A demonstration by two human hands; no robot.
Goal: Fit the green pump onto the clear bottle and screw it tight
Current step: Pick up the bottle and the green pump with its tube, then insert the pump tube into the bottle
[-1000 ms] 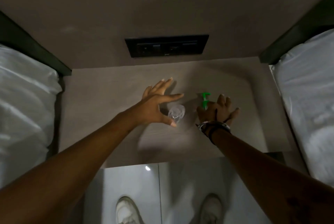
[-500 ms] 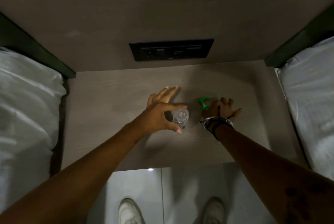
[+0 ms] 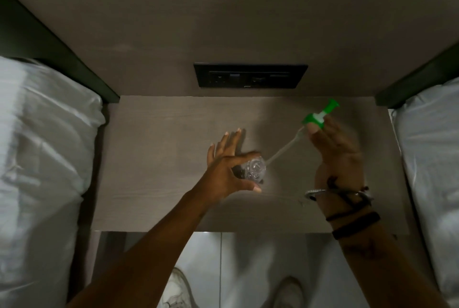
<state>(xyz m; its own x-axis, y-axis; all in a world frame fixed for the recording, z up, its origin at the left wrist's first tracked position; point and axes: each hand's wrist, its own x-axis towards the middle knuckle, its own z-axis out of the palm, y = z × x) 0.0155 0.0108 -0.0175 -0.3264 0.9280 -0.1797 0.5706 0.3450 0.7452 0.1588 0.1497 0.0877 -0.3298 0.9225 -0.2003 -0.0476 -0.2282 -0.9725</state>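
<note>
The clear bottle [image 3: 253, 168] stands upright on the brown nightstand [image 3: 159, 148], seen from above with its mouth open. My left hand [image 3: 227, 168] grips it between thumb and forefinger, the other fingers spread. My right hand [image 3: 335, 156] holds the green pump [image 3: 320, 115] by its collar, raised and tilted to the upper right. The pump's pale dip tube [image 3: 283, 150] slants down-left, and its tip is at the bottle's mouth.
A black socket panel [image 3: 249, 75] is set in the wall behind the nightstand. White bedding lies on the left [image 3: 37, 158] and on the right [image 3: 432, 158]. Below the front edge are a pale floor and my white shoes [image 3: 177, 290].
My right hand has picked the green pump up off the nightstand and lifted it to the upper right, its tube now pointing at the bottle. My left hand has closed on the bottle.
</note>
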